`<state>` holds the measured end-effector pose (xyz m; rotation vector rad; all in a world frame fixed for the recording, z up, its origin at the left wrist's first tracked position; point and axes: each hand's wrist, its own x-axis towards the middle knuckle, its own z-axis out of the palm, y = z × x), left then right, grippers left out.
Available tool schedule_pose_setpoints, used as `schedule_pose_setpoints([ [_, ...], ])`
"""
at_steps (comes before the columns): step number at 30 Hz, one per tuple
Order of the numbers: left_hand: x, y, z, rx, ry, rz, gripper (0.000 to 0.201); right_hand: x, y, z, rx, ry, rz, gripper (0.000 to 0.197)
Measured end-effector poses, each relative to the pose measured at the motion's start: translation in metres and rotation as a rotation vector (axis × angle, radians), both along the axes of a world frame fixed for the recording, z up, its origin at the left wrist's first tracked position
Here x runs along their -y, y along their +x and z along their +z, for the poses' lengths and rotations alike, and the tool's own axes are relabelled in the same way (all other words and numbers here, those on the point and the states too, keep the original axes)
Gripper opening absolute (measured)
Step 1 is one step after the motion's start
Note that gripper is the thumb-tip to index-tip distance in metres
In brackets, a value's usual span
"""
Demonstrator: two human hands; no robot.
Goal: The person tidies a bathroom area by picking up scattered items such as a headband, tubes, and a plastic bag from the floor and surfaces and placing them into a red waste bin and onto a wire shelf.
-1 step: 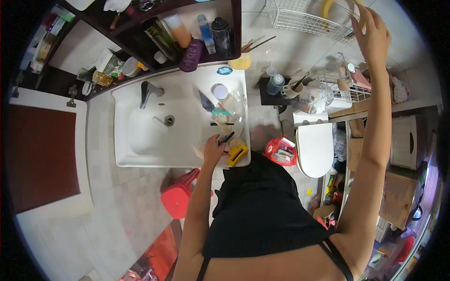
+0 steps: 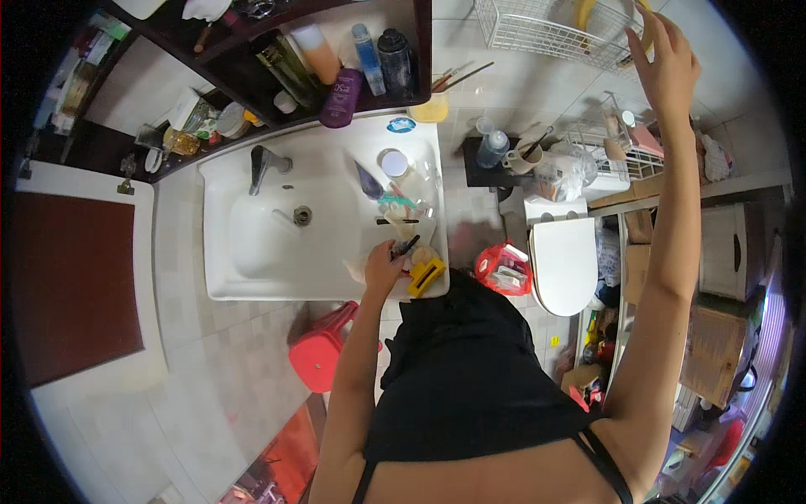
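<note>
My left hand (image 2: 385, 267) is over the near right part of the white sink counter, fingers closed on a black pen-like stick (image 2: 409, 245). Beside it lies a yellow block-shaped thing (image 2: 426, 277). Farther back on the counter are another thin black stick (image 2: 398, 222), a teal item (image 2: 399, 202), a dark tube (image 2: 368, 181) and a round white-lidded jar (image 2: 394, 163). My right hand (image 2: 663, 63) is raised at the right end of a white wire basket (image 2: 537, 38), thumb and fingers apart. A curved yellow thing (image 2: 583, 13) sits in the basket; some yellow also shows behind my fingers.
The sink basin (image 2: 252, 239) has a metal tap (image 2: 268, 168). Bottles, including a purple one (image 2: 342, 99), crowd the dark shelf above. Right of the sink stand a toilet (image 2: 565, 269), a red bag (image 2: 504, 269) and a black ledge with cups (image 2: 491, 175). A red stool (image 2: 315, 357) stands below.
</note>
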<state>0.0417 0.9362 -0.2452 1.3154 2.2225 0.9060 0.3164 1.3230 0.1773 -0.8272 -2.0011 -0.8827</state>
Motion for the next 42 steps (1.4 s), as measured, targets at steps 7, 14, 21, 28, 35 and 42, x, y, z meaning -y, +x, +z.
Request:
schedule_pose_setpoints([
  [7, -0.014, -0.012, 0.031, 0.046, -0.178, -0.045, 0.027, 0.048, 0.002, -0.043, -0.014, -0.095, 0.167, 0.044],
  [14, -0.010, -0.033, 0.037, 0.697, 0.176, 0.046, 0.018, 0.136, -0.043, -0.109, -0.063, -0.444, 0.322, 0.037],
  [21, -0.010, -0.026, 0.129, 1.068, 0.014, 0.074, 0.023, 0.223, -0.109, -0.207, -0.170, -1.388, 0.659, 0.020],
  [28, -0.002, -0.013, 0.165, 1.211, 0.074, -0.136, 0.030, 0.252, -0.137, -0.252, -0.613, -2.140, 0.980, 0.019],
  [35, 0.005, -0.003, 0.176, 1.273, 0.045, -0.169, 0.030, 0.242, -0.104, -0.247, -0.985, -2.224, 0.767, 0.022],
  [42, -0.005, 0.026, 0.204, 1.126, 0.108, -0.186, 0.032, 0.242, -0.082, -0.235, -1.267, -2.352, 0.767, 0.020],
])
